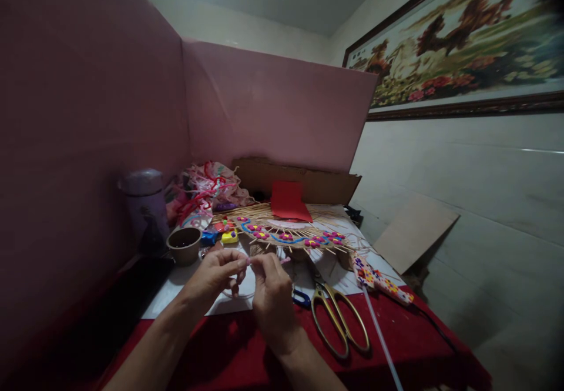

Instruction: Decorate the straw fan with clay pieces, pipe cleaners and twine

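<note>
My left hand (223, 272) and my right hand (269, 291) meet above the front of the white sheet, fingertips close together. Both are closed in a pinch on a thin pink strand (248, 260), a short bit of which shows between them. A pink end (286, 260) sticks out past the right hand; the fingers hide the rest. Just beyond lies a curved band (286, 239) decorated with pink and yellow flowers and a blue wavy line, with thin straw-coloured sticks fanning out from it.
Gold-handled scissors (340, 320) and a blue-handled tool (301, 298) lie right of my hands, near a flower-decorated glue gun (381, 282). To the left stand a dark-filled cup (184, 246) and a purple flask (147, 211). Behind are tangled pink strips (215, 185) and red paper (288, 200).
</note>
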The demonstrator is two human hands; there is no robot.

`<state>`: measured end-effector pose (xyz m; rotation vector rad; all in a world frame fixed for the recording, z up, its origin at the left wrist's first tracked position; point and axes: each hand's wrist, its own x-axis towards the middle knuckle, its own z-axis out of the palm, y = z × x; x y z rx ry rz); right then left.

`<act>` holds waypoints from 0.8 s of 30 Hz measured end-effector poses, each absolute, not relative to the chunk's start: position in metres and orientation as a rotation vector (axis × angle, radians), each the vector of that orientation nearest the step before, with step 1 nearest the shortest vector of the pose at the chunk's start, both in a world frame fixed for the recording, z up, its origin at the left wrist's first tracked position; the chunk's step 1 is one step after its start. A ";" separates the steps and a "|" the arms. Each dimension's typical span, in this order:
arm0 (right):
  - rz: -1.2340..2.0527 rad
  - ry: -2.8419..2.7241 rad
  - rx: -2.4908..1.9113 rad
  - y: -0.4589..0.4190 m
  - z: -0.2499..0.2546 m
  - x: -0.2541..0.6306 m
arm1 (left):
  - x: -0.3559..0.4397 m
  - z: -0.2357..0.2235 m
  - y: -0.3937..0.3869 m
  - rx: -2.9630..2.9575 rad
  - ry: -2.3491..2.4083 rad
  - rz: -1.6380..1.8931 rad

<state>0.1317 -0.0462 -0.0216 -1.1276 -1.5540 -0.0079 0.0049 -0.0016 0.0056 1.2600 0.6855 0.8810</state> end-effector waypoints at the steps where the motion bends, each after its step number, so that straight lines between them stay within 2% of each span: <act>1: -0.005 -1.555 -1.135 -0.047 -0.022 0.132 | 0.004 0.006 -0.002 1.279 0.683 0.873; 11: 0.185 -1.673 -0.966 -0.050 -0.013 0.135 | -0.007 0.007 0.000 1.445 0.655 0.730; 24: 0.014 -1.475 -1.099 -0.049 -0.019 0.130 | 0.013 0.001 -0.003 1.236 0.620 0.885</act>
